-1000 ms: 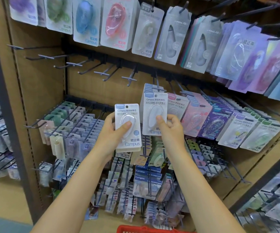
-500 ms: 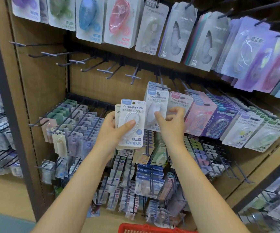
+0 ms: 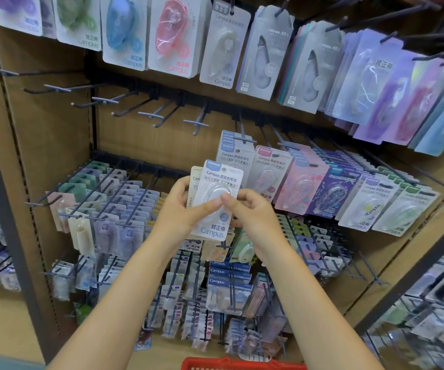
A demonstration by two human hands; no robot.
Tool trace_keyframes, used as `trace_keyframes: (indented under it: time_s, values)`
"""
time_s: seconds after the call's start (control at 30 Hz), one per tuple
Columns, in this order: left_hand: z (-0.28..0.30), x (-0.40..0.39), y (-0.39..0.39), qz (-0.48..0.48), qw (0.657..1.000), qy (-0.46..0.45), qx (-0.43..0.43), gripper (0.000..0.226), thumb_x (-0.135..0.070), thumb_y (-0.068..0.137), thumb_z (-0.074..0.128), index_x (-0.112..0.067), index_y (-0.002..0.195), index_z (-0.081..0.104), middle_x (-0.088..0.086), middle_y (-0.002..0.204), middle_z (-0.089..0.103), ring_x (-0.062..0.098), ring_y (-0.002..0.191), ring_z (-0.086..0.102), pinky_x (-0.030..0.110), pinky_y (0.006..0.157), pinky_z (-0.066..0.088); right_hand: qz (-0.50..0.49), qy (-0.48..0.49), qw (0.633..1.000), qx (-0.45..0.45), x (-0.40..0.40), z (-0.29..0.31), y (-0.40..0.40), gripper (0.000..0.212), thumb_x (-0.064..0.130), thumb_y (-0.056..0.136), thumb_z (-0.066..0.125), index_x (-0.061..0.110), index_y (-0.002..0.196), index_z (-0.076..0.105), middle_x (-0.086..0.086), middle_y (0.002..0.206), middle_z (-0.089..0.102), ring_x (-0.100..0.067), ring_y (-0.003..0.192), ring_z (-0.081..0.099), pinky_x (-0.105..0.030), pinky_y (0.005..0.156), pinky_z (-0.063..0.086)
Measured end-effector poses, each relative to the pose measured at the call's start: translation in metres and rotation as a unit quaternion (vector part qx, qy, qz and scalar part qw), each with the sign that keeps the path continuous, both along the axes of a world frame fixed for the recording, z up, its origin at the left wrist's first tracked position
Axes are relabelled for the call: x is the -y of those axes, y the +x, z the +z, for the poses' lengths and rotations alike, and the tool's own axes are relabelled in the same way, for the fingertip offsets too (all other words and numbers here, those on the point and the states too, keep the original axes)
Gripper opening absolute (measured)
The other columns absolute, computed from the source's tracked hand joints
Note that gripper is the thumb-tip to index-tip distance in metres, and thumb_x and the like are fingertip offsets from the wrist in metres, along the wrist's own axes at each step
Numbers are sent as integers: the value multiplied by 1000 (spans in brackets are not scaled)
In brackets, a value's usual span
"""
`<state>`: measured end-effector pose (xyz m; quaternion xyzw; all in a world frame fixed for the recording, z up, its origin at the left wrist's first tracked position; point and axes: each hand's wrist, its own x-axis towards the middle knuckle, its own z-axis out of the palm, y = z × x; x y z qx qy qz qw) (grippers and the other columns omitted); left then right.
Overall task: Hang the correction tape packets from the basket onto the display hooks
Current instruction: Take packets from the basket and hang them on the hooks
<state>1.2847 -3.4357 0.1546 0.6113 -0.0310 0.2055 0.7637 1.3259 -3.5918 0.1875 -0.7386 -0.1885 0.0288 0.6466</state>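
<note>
My left hand [image 3: 181, 206] holds a small stack of white Campus correction tape packets [image 3: 215, 188] in front of the middle row of hooks. Its thumb presses on the front packet's clear blister. My right hand [image 3: 250, 212] pinches the same front packet at its right edge, thumb on the blister next to my left thumb. Just behind, a row of matching white packets hangs on a display hook [image 3: 242, 138]. The red basket [image 3: 242, 364] shows only its rim at the bottom edge.
Several bare hooks [image 3: 159, 116] stick out at upper left of the brown pegboard. Larger carded packets [image 3: 173, 36] hang along the top. Pink, purple and green-topped packets [image 3: 303, 182] fill the hooks to the right. Small refills crowd the lower hooks.
My right hand left the packets hanging on the hook and came left onto the front packet in my left hand. The left hand's stack rose slightly toward the hook.
</note>
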Motion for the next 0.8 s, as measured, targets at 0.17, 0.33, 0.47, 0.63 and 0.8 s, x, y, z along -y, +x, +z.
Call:
trace_keyframes:
  time_s: [0.17,0.33,0.47,0.63,0.8]
  values:
    - [-5,-7,2,29,999,-10,-19,37,-22,91,75,-25,125,60,-2,118,76,20,108,73,49,94,59,-33,30,999,-7,-1,-1,9,18,29,98,66,13,107,66,-2,95,78,-24,93,75,-46,83,61]
    - [-7,-17,1,74,996,-21,-38,23,-17,99,68,-30,117,63,-4,116,77,20,107,74,56,94,58,-82,18,994,70,1,11,19,12,26,102,59,21,111,63,8,96,75,2,83,69,-15,72,52]
    - [-2,-19,-2,76,996,-21,-39,22,-17,100,67,-30,118,63,-4,117,77,21,107,74,57,93,59,-88,1,991,99,-5,17,27,9,26,102,58,27,110,63,5,109,74,-7,101,69,-27,87,55]
    - [-1,-18,-2,76,996,-23,-41,22,-17,100,67,-30,117,63,-4,115,77,21,107,74,50,88,61,-110,14,985,129,-9,12,31,4,26,101,60,28,104,63,4,106,75,-9,100,69,-28,87,54]
    - [-3,-18,-2,71,996,-30,-46,22,-16,99,68,-29,115,63,-4,113,78,20,104,75,54,89,61,-136,39,982,125,-12,9,33,13,26,99,63,23,111,60,4,99,75,-4,89,70,-22,78,52]
